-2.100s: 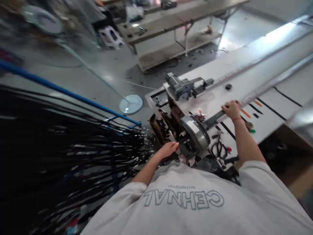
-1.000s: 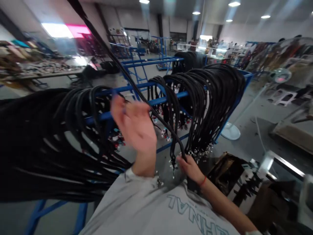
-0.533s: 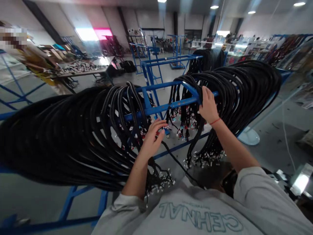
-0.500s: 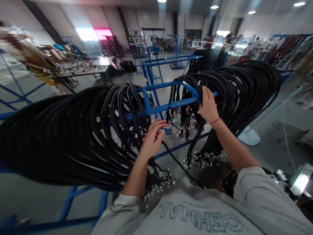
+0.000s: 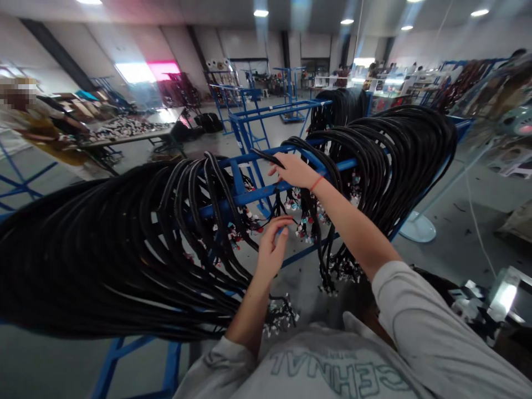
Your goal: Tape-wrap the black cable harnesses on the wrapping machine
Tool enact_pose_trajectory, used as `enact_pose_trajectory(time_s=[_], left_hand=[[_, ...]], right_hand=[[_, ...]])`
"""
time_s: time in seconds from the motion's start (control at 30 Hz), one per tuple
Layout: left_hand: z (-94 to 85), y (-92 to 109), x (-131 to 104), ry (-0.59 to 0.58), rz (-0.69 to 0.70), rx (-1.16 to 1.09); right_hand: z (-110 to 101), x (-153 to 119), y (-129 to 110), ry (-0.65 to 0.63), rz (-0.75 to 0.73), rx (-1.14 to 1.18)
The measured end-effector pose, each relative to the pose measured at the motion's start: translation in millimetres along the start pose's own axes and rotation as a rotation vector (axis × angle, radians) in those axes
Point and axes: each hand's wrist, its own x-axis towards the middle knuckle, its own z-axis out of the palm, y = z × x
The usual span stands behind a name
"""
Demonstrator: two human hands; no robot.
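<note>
My right hand (image 5: 293, 170) reaches across the middle of a blue rack (image 5: 260, 194), fingers curled round a black wire harness (image 5: 266, 157) that lies over the rack's upper rail. Lower and nearer to me is my left hand (image 5: 273, 244), its fingers bent and the thumb apart; I see nothing held in it. Many black harnesses (image 5: 124, 238) hang over the rack on the left. Another thick row of harnesses (image 5: 399, 138) drapes over its right part. Loose ends with small white and red connectors (image 5: 307, 230) dangle below the rails.
Behind stand more blue racks (image 5: 245, 105), one with black harnesses (image 5: 341, 108). A table (image 5: 124, 133) piled with small parts is at the back left, with a person (image 5: 50, 133) beside it. A round white stand base (image 5: 418, 227) rests on the floor at right.
My right hand has moved left along the rack, from the right-hand row to the middle, with a harness under its fingers. My left hand has shifted slightly right and down. The view has turned a little.
</note>
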Motion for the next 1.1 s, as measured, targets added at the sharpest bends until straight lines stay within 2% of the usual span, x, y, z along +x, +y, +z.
enact_pose_trajectory(time_s=[0.07, 0.13, 0.2, 0.27, 0.33, 0.37, 0.47, 0.57, 0.63, 0.7, 0.77, 0.8, 0.87, 0.97, 1.03, 1.1], left_hand=[[1.5, -7, -4, 0.095, -0.053, -0.015], [4.0, -14, -4, 0.116, -0.111, -0.024], [13.1, -17, -1, 0.022, -0.153, -0.107], [29.3, -13, 5, -0.118, -0.203, -0.304], [47.1, -5, 15, -0.197, -0.264, -0.548], [54.2, 0, 22, -0.200, -0.288, -0.662], [64.7, 9, 48, -0.109, -0.284, -0.910], [72.6, 12, 69, -0.013, -0.232, -0.950], [86.6, 21, 68, -0.043, -0.243, -0.954], [108.6, 38, 52, -0.244, -0.329, -1.002], [134.6, 61, 21, -0.607, -0.471, -1.033], [147.7, 72, 3, -0.824, -0.548, -1.025], [172.7, 87, -34, -1.227, -0.672, -0.990], [206.4, 95, -79, -1.650, -0.796, -0.950], [226.3, 95, -96, -1.877, -0.851, -0.911], [243.6, 98, -105, -2.049, -0.809, -0.846]], right_hand=[[21, -26, 23, 0.082, -0.080, 0.315], [46, -77, 37, 0.212, -0.048, 0.623], [72, -134, 43, 0.157, 0.108, 0.833], [94, -185, 44, 0.142, 0.261, 0.908], [108, -226, 44, 0.133, 0.353, 0.901], [112, -246, 44, 0.118, 0.381, 0.879], [122, -318, 49, 0.068, 0.486, 0.759], [137, -404, 57, 0.107, 0.674, 0.576], [141, -452, 59, 0.060, 0.794, 0.485], [130, -478, 55, -0.055, 0.859, 0.419], [99, -483, 46, -0.071, 0.837, 0.424], [76, -480, 41, -0.010, 0.791, 0.460], [26, -471, 32, 0.232, 0.649, 0.601], [-38, -464, 21, 0.687, 0.405, 0.619], [-60, -468, 13, 0.968, 0.204, 0.584], [-67, -475, -2, 1.079, -0.054, 0.604]])
